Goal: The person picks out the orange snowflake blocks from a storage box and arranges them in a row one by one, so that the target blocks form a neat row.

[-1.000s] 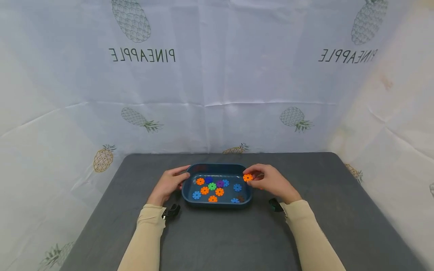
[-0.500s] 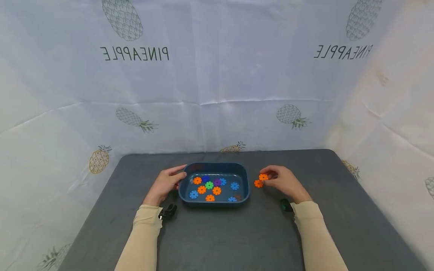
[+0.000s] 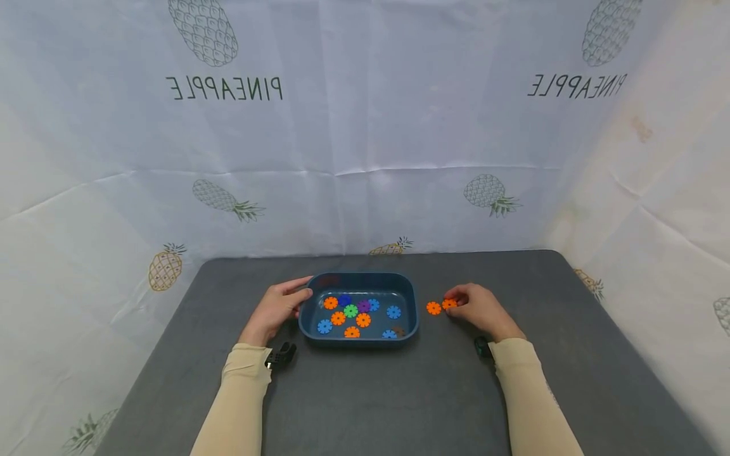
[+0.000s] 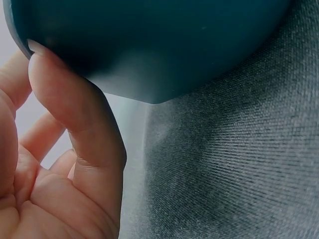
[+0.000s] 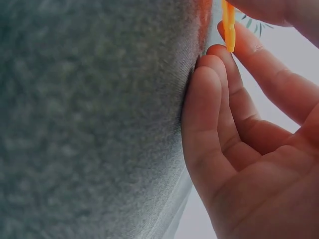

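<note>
My left hand grips the left end of a dark blue tray, its thumb at the rim in the left wrist view. Several notched plastic discs lie in the tray, among them a green disc, a purple disc and a light blue disc. Right of the tray, my right hand pinches an orange notched disc between thumb and forefinger, close over the table. Edge-on, that disc shows as a thin orange strip in the right wrist view. Another orange disc lies flat just left of it.
The dark grey table runs back to a white cloth printed with pineapples, which also hangs at both sides. Black wrist straps show at the cuffs of both beige sleeves.
My right hand has moved right, from over the tray's right end, and lowered the orange disc beside the other one on the table. The left hand keeps its hold on the tray.
</note>
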### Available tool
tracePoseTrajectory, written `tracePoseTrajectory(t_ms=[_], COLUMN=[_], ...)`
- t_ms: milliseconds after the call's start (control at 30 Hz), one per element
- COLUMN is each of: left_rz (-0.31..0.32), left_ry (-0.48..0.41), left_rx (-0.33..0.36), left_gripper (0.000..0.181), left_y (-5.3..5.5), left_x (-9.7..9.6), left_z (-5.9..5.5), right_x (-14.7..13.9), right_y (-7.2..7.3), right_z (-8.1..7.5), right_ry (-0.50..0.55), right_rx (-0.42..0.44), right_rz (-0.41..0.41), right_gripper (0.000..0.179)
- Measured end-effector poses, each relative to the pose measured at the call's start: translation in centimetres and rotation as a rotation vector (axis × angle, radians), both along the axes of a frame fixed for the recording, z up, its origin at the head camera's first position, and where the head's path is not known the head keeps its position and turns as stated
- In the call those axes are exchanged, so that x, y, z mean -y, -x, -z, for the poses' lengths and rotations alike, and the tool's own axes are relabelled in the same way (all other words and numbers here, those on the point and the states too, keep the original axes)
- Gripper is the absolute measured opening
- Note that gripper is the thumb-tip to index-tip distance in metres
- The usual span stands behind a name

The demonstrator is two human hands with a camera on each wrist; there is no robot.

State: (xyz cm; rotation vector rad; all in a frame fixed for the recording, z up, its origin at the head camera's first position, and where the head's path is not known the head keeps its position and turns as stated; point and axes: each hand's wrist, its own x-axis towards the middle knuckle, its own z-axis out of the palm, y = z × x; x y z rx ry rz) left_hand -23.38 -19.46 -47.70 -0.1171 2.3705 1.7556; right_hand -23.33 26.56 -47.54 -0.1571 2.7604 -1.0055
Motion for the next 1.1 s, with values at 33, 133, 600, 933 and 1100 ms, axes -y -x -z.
tracePoseTrajectory(t_ms=[33, 133, 600, 933, 1100], left_rz=[0.001, 0.001, 0.001, -0.003, 0.007], left_ry=[-0.001, -0.004, 0.010, 0.006, -0.016], left_rx=[0.001, 0.005, 0.005, 0.002, -0.002], left_gripper=[0.048, 0.048, 0.048, 0.048, 0.048], left_y=[0.0, 0.1, 0.2, 0.3, 0.2], left_x=[0.0, 0.1, 0.5, 0.7, 0.2], left_z=[0.0, 0.0, -0.1, 0.0, 0.3], right_x=[0.0, 0.1, 0.8, 0.7, 1.2], right_y=[0.0, 0.1, 0.4, 0.3, -0.1], right_z=[0.0, 0.0, 0.3, -0.3, -1.4], right_ry=[-0.003, -0.012, -0.019, -0.016, -0.042], right_rx=[-0.001, -0.002, -0.009, -0.013, -0.081], right_rz=[0.000, -0.007, -0.013, -0.020, -0.041], right_gripper=[0.031, 0.031, 0.031, 0.032, 0.034])
